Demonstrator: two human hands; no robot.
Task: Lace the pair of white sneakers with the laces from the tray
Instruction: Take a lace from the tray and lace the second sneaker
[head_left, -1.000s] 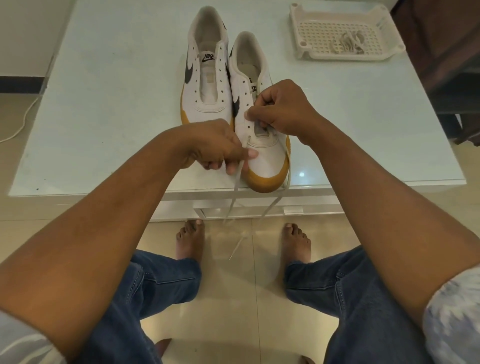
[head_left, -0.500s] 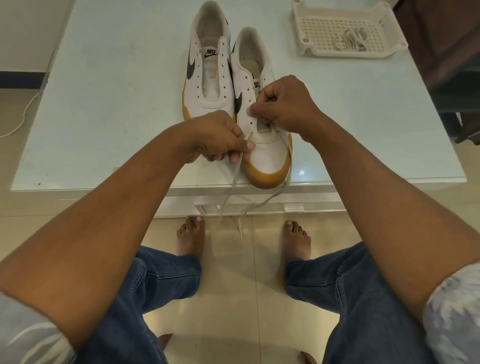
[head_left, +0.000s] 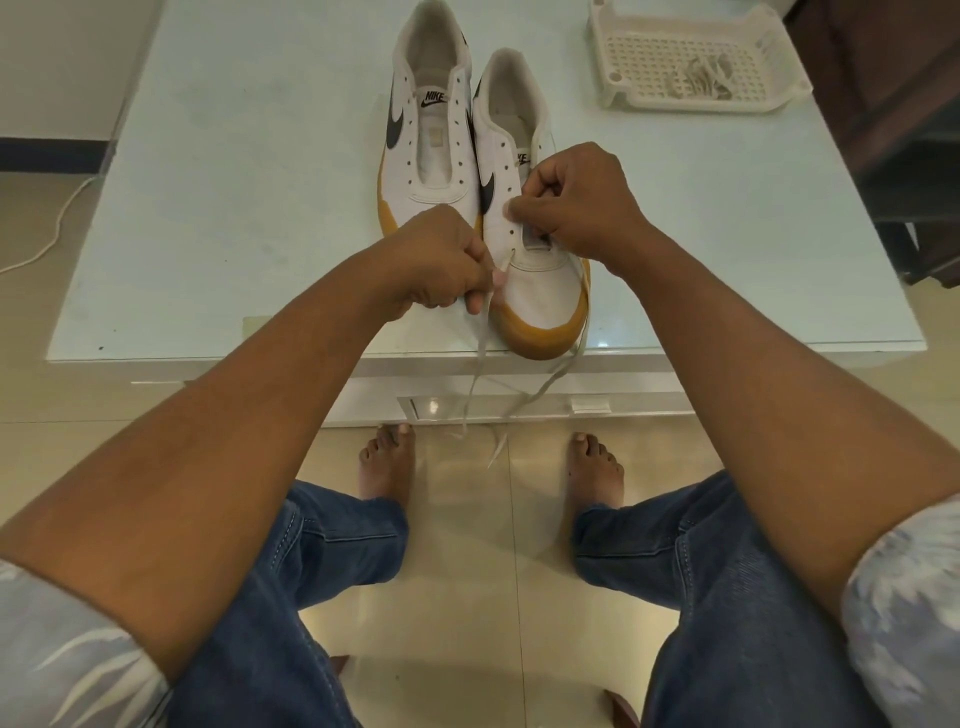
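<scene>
Two white sneakers with tan soles stand side by side on the pale table (head_left: 234, 208). The left sneaker (head_left: 431, 140) has bare eyelets. The right sneaker (head_left: 540, 296) sits at the table's front edge with a white lace (head_left: 480, 353) through its lowest eyelets, both ends hanging over the edge toward the floor. My left hand (head_left: 441, 265) pinches the lace beside the toe. My right hand (head_left: 576, 202) is curled over the eyelet rows and pinches at the shoe's upper; its fingertips hide what they hold.
A white perforated tray (head_left: 644, 57) at the table's back right holds a bundled second lace (head_left: 701, 78). A dark piece of furniture (head_left: 893, 130) stands to the right of the table. My knees and bare feet are below the table edge. A white cable lies on the floor at left.
The lace ends hanging over the table edge have risen and shortened as my left hand stayed pinched on the lace. My right hand stays at the eyelets.
</scene>
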